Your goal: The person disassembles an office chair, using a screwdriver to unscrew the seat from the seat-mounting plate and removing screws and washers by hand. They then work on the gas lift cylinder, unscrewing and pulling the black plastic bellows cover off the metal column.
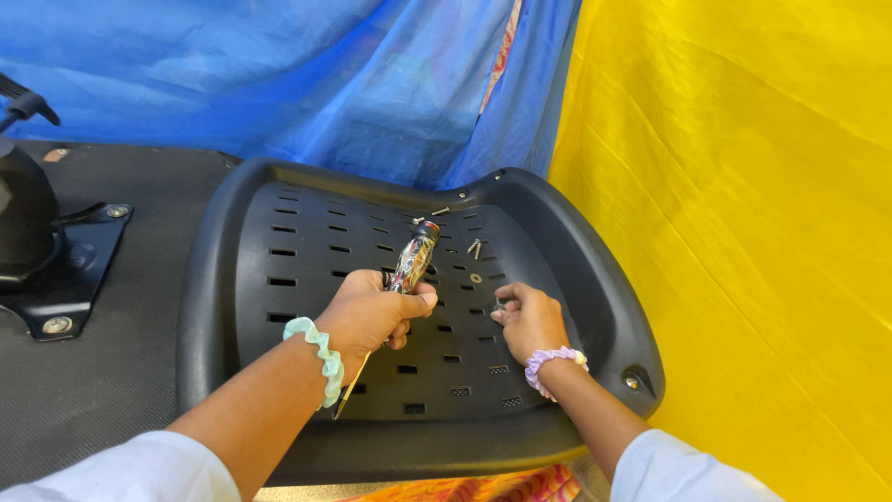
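Head view: left hand (370,316) fingers hold a screwdriver (410,264); right hand (530,321) fingers pinch something small on the black seat (279,279).

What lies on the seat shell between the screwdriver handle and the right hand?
Head view: loose screws and a small washer lie on the slotted shell.

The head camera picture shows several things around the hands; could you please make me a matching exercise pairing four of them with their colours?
Things:
1. slotted seat shell
2. scrunchie on the left wrist
3. scrunchie on the right wrist
4. cloth at the right

Colours:
A. yellow
B. mint green
C. black
D. lilac

Pairs: 1-C, 2-B, 3-D, 4-A
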